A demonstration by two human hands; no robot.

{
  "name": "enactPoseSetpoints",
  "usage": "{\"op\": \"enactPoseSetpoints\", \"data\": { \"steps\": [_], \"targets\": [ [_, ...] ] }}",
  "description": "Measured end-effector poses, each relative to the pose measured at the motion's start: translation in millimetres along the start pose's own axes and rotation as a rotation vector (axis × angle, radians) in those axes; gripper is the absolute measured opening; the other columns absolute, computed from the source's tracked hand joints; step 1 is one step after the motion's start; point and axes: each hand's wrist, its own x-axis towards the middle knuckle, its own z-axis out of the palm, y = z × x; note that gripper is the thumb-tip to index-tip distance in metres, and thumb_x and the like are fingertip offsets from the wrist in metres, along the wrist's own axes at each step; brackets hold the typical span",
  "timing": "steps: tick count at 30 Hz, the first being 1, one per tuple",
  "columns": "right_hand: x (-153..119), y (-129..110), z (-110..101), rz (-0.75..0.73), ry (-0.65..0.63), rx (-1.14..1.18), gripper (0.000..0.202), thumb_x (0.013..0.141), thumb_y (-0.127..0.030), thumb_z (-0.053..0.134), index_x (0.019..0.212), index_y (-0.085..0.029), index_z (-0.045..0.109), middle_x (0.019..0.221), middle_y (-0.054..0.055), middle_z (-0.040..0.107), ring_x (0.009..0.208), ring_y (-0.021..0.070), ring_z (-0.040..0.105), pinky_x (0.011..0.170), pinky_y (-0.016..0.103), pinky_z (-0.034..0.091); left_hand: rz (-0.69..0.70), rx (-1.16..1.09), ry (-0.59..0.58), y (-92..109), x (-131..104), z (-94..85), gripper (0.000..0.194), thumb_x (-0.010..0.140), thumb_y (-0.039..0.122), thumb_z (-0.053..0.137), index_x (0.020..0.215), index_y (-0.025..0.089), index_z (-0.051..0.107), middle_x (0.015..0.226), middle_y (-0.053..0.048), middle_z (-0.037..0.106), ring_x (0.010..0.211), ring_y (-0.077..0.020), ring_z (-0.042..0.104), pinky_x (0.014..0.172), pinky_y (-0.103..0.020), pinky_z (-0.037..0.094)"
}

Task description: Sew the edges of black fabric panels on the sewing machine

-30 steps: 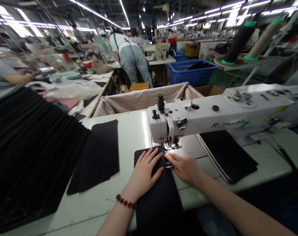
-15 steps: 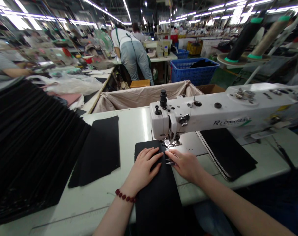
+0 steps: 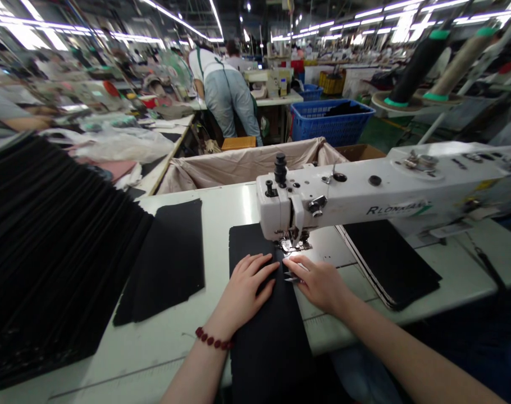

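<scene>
A long black fabric strip (image 3: 264, 325) lies on the sewing table and runs under the presser foot (image 3: 295, 244) of a white sewing machine (image 3: 365, 199). My left hand (image 3: 245, 292) lies flat on the strip, fingers spread, just in front of the foot. My right hand (image 3: 318, 283) presses the strip's right edge next to the foot and holds small metal snips (image 3: 290, 275) between its fingers. A red bead bracelet (image 3: 213, 340) sits on my left wrist.
A fanned stack of black pieces (image 3: 45, 252) fills the left. A loose black piece (image 3: 167, 264) lies beside it, and more black pieces (image 3: 390, 261) lie under the machine arm. Behind the table is a cloth-lined bin (image 3: 247, 163), a blue crate (image 3: 331, 120) and a standing person (image 3: 226, 95).
The black strip has fed forward under the presser foot, so more of it shows beyond the needle. Both hands stay on it in nearly the same place.
</scene>
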Motion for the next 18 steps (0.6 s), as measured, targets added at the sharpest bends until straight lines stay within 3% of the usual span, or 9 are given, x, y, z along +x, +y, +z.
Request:
{"op": "enactPoseSetpoints", "data": {
  "steps": [18],
  "targets": [
    [-0.6, 0.6, -0.4, 0.007, -0.010, 0.019, 0.051, 0.090, -0.026, 0.046, 0.139, -0.031, 0.036, 0.138, 0.002, 0.047, 0.103, 0.0219, 0.059, 0.079, 0.033, 0.047, -0.020, 0.007, -0.010, -1.3, 0.2, 0.0, 0.037, 0.092, 0.026, 0.046, 0.129, 0.032, 0.050, 0.138, 0.000, 0.048, 0.128, -0.0212, 0.040, 0.113, -0.048, 0.029]
  ]
}}
